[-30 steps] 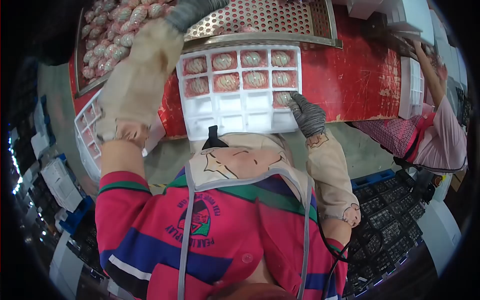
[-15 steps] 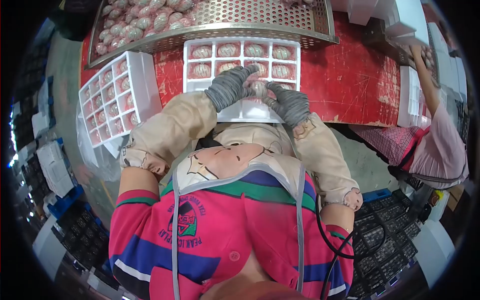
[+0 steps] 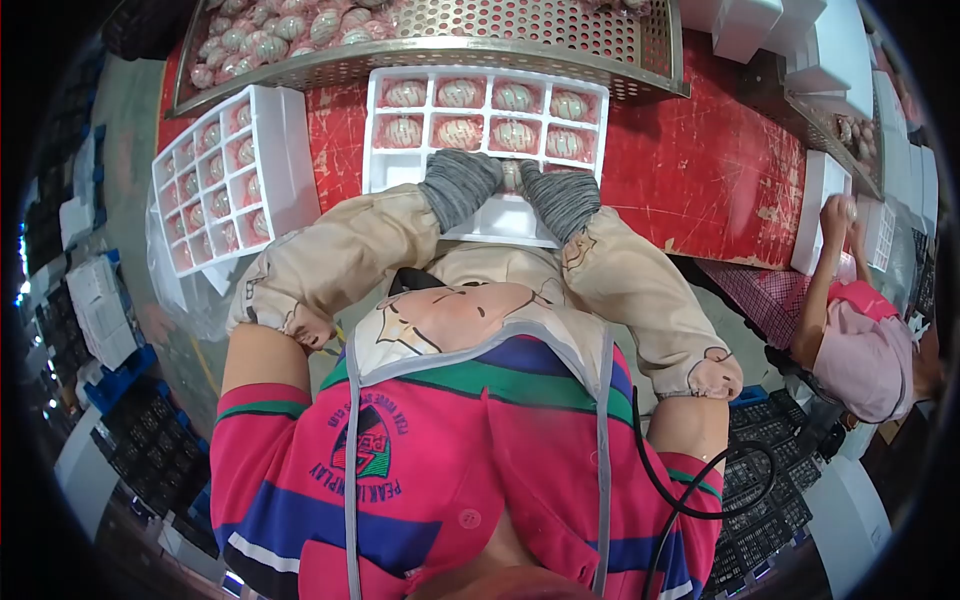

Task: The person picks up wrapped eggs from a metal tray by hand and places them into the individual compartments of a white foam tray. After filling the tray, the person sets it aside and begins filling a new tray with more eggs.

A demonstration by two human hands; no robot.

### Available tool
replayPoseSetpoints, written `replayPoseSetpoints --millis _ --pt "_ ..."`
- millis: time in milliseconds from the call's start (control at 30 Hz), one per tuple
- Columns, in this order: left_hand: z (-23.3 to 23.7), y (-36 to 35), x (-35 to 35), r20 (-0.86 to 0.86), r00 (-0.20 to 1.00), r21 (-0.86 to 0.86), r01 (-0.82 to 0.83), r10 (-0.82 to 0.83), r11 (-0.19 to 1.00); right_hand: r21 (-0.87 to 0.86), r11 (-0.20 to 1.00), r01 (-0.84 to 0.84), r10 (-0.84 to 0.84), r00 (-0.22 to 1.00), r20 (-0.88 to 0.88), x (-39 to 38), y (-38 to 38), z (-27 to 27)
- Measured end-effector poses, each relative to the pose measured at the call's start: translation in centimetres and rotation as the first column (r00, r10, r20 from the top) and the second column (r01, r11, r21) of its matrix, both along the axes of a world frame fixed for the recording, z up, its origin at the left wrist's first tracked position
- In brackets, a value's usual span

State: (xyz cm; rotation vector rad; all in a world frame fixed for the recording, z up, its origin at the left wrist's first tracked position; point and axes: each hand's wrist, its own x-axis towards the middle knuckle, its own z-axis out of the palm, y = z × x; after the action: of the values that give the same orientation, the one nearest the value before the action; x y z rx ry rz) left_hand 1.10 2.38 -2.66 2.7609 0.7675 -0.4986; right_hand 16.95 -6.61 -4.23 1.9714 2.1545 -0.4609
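A white foam tray (image 3: 374, 130) with square compartments lies in front of me. Film-wrapped eggs (image 3: 514, 135), pale with streaks on pink, fill its two far rows. Between my hands a wrapped egg (image 3: 512, 177) shows in the third row. My left hand (image 3: 462, 186), in a grey striped glove, is closed with curled fingers against the egg's left side. From the right, my right hand (image 3: 558, 198), gloved alike, closes on the same egg; its fingertips are hidden. White foam shows in a front-row compartment and at the third row's left end.
Left, a filled foam tray (image 3: 285, 150) leans tilted. Behind, a perforated metal tray (image 3: 450, 62) holds a heap of wrapped eggs (image 3: 270, 40). The table (image 3: 710, 170) is red and scuffed. At right, a co-worker (image 3: 860, 345) raises both hands beside white foam trays (image 3: 818, 200).
My left hand has drawn back from the second row, its fingers now curled. The egg between my hands sits lower in its compartment. The co-worker's arm has come back from the far rack.
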Motion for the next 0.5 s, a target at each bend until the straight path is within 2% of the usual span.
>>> replayPoseSetpoints --millis 33,67,100,133,167,233,267,300,333,367,400,433,467,500 --pt "-0.8 0.2 0.6 -0.004 1.0 0.002 -0.001 0.001 1.0 0.086 0.996 0.03 -0.029 0.999 -0.022 -0.1 0.2 -0.3" --pt "-2.1 0.6 1.3 -0.058 0.998 -0.089 -0.031 0.026 0.996 0.096 0.995 0.03 -0.028 0.999 -0.025 -0.1 0.5 -0.5" --pt "-2.6 1.0 1.4 -0.113 0.992 -0.175 -0.065 0.046 0.982 0.007 1.0 0.016 -0.016 1.0 0.007 -0.1 0.8 0.0" --pt "-0.5 1.7 1.7 -0.112 0.993 -0.165 -0.064 0.046 0.984 -0.083 0.997 0.006 -0.003 0.999 0.042 0.0 0.8 0.4" --pt "1.7 2.9 1.9 -0.047 0.998 -0.251 -0.053 0.043 0.966 -0.068 0.998 0.006 -0.003 0.999 0.047 0.2 1.0 0.9" --pt "6.1 5.1 2.3 0.084 0.996 -0.416 -0.005 0.044 0.91 -0.084 0.996 0.024 -0.035 0.991 -0.132 0.7 1.2 1.6" --pt "3.0 7.3 2.5 0.323 0.944 -0.301 0.036 0.066 0.953 -0.077 0.997 0.028 -0.038 0.99 -0.132 0.9 1.4 1.8" --pt "3.2 10.2 3.8 0.49 0.858 -0.277 -0.01 0.15 0.961 -0.083 0.994 0.07 -0.084 0.979 -0.186 1.1 1.4 1.9" --pt "7.7 11.9 5.5 0.392 0.853 -0.339 -0.214 0.345 0.916 -0.097 0.99 0.107 -0.127 0.963 -0.239 1.1 1.2 2.0" --pt "6.1 15.1 6.3 0.523 0.795 -0.171 -0.258 0.309 0.951 -0.112 0.983 0.142 -0.169 0.941 -0.292 0.9 1.0 2.1" --pt "6.3 18.2 7.1 0.527 0.818 -0.037 -0.248 0.23 0.968 -0.107 0.984 0.146 -0.171 0.941 -0.293 0.8 1.1 2.3" --pt "3.0 22.3 8.2 0.528 0.848 0.2 -0.173 0.042 0.964 -0.126 0.98 0.155 -0.185 0.941 -0.283 0.8 1.3 2.6" --pt "-0.2 25.8 10.1 0.516 0.855 0.225 -0.202 0.059 0.953 -0.146 0.975 0.165 -0.2 0.942 -0.271 0.9 1.4 3.0" --pt "1.1 26.5 11.0 0.523 0.851 0.23 -0.196 0.049 0.953 -0.135 0.974 0.183 -0.216 0.93 -0.298 0.8 1.3 3.4"
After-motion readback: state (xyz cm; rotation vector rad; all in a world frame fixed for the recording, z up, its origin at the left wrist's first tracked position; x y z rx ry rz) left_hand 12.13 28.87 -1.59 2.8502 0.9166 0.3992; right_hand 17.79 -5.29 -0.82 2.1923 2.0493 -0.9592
